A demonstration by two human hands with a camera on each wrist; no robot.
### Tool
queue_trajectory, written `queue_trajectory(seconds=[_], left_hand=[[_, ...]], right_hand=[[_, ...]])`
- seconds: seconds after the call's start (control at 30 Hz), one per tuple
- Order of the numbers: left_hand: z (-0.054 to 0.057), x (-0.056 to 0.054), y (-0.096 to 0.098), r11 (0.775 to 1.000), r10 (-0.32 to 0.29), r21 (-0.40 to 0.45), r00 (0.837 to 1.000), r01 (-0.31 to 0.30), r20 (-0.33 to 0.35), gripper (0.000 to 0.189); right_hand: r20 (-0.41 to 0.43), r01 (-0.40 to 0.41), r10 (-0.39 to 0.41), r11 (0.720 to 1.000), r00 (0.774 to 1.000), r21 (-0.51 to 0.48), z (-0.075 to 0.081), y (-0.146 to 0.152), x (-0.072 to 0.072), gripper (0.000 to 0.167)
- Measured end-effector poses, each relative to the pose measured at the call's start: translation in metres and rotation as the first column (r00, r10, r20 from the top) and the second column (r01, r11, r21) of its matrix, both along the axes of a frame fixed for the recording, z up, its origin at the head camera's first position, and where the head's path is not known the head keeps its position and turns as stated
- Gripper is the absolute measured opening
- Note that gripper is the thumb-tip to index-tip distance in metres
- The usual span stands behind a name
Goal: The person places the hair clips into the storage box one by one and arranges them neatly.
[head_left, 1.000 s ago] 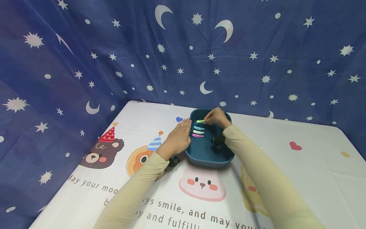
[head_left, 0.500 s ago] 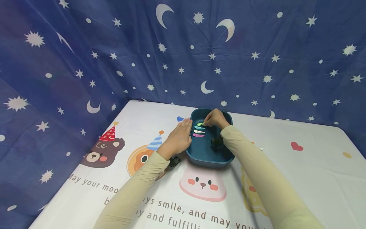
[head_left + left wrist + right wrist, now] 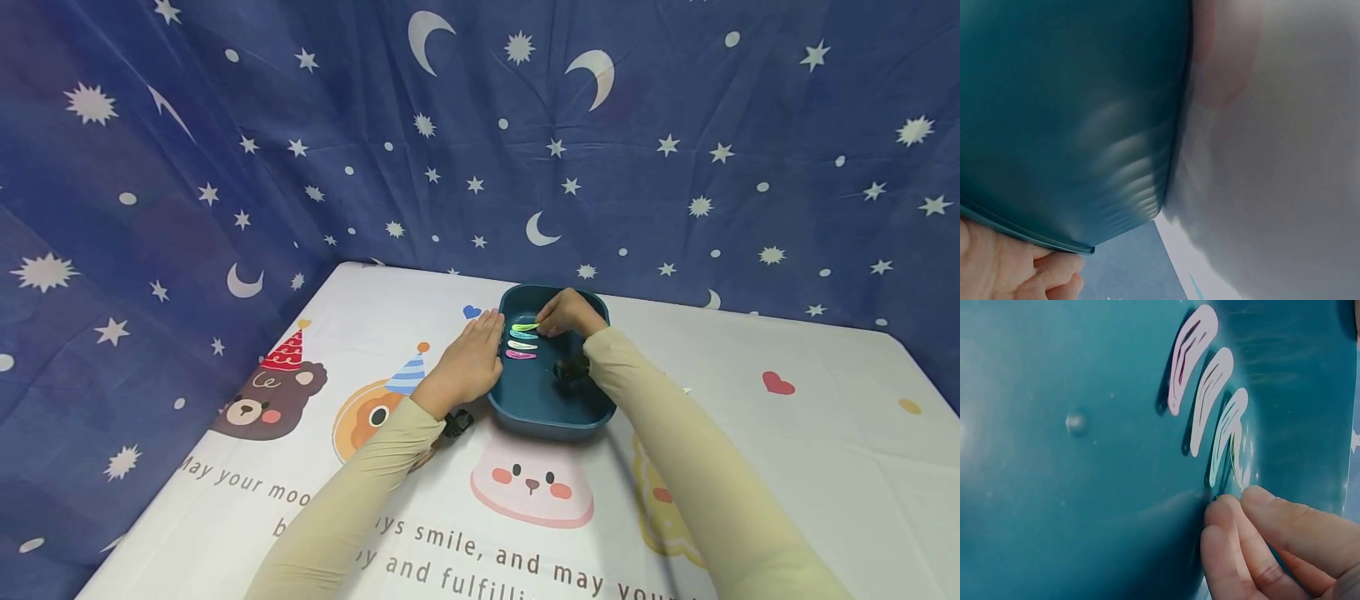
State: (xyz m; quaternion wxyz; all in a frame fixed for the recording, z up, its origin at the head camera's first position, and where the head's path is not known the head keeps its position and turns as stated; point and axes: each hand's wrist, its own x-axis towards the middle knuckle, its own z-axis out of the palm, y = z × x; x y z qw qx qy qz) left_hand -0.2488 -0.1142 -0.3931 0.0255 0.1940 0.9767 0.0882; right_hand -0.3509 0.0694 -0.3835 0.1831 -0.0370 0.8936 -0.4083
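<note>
In the head view a dark teal plastic basin (image 3: 555, 427) stands on the table. My right hand (image 3: 572, 313) reaches inside it and pinches the end of a yellow-green snap hair clip (image 3: 524, 327). The right wrist view catches this clip nearly edge-on beside the light blue hair clip (image 3: 1230, 434). A white hair clip (image 3: 1213, 400) and a pink hair clip (image 3: 1194, 356) lie alongside on the basin floor, in a row. My left hand (image 3: 468, 358) rests against the basin's left rim, its fingers extended; the left wrist view shows fingertips (image 3: 1060, 269) at the rim.
A white cloth (image 3: 787, 467) with printed cartoon animals and lettering covers the table. Blue curtains (image 3: 480, 150) with moons and stars hang behind and at the left. A small white object (image 3: 687, 390), partly hidden, lies just beyond the right sleeve.
My right hand has brought the yellow-green hair clip nearer to me, down beside the light blue one. The left hand stays at the rim, and the other hair clips lie as before.
</note>
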Motion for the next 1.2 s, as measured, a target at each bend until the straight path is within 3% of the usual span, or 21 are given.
queue_trajectory(seconds=[0.67, 0.97, 1.2], left_hand=[[0.001, 0.002, 0.000, 1.000, -0.001, 0.001, 1.000, 0.001, 0.000, 0.062], [0.001, 0.002, 0.001, 1.000, -0.001, -0.006, 1.000, 0.001, -0.004, 0.062], [0.002, 0.002, 0.002, 1.000, -0.002, -0.005, 1.000, 0.002, -0.007, 0.062]], right_hand=[[-0.003, -0.044, 0.044, 0.997, 0.999, -0.056, 0.017, 0.027, -0.001, 0.029], [-0.032, -0.100, 0.098, 0.992, 0.995, -0.072, 0.041, 0.047, 0.007, 0.036], [-0.110, -0.206, 0.198, 0.976, 0.974, -0.072, 0.064, 0.071, 0.027, 0.038]])
